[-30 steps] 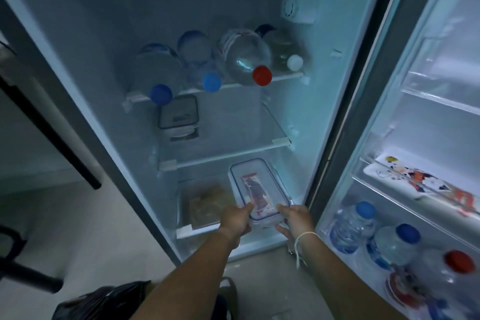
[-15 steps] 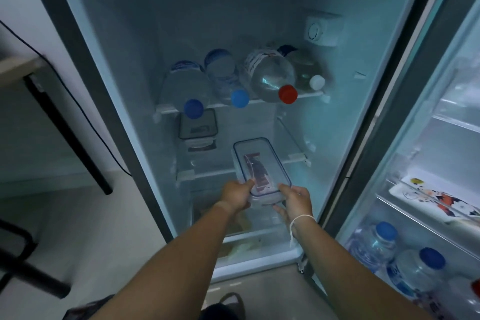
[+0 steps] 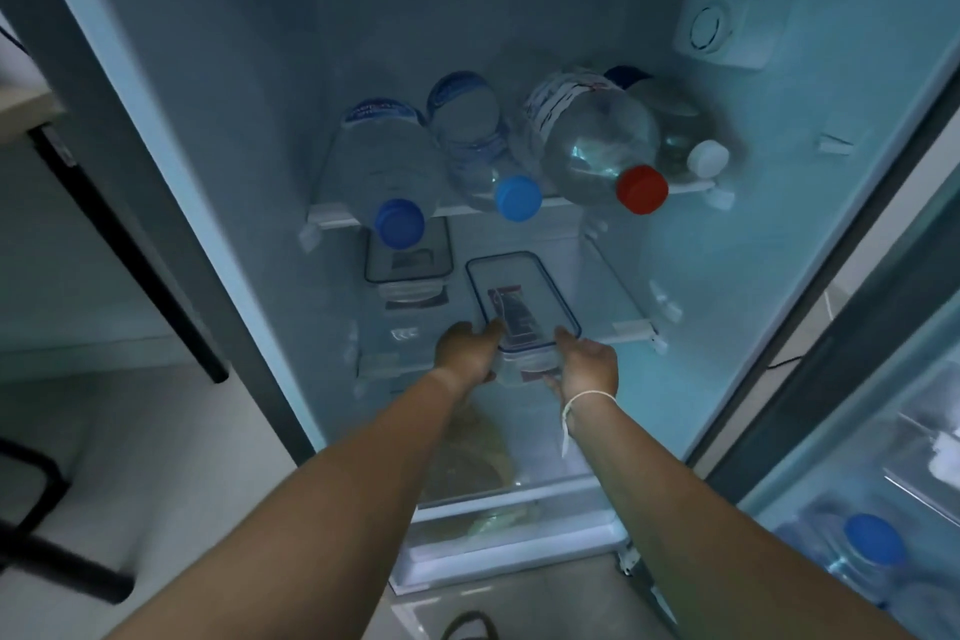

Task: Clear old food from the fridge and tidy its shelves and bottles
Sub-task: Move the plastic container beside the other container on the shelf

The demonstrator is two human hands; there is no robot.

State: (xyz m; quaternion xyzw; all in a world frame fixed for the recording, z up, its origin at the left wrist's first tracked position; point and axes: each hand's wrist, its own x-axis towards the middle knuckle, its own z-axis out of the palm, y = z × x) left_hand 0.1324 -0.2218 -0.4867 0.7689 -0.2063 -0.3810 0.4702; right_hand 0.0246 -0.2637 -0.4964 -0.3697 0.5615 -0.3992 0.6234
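I hold a clear rectangular food container (image 3: 522, 299) with a blue-rimmed lid and a dark packet inside, over the front of the fridge's middle glass shelf (image 3: 618, 312). My left hand (image 3: 465, 351) grips its left near corner and my right hand (image 3: 587, 364) its right near corner. A second lidded container (image 3: 408, 260) stands on the same shelf behind it to the left. On the upper shelf (image 3: 691, 187) several water bottles lie on their sides, caps towards me: two blue-capped (image 3: 400, 221), one red-capped (image 3: 641, 188), one white-capped (image 3: 706, 157).
A drawer at the fridge bottom (image 3: 498, 499) holds bagged food. The open door at right carries a blue-capped bottle (image 3: 872, 551) in its rack. A thermostat box (image 3: 727, 29) sits on the right inner wall. A black table leg (image 3: 130, 244) and chair base (image 3: 47, 556) stand at left.
Both hands have lifted the container from in front of the bottom drawer up to the middle shelf and pushed it inward. My view has tilted upward.
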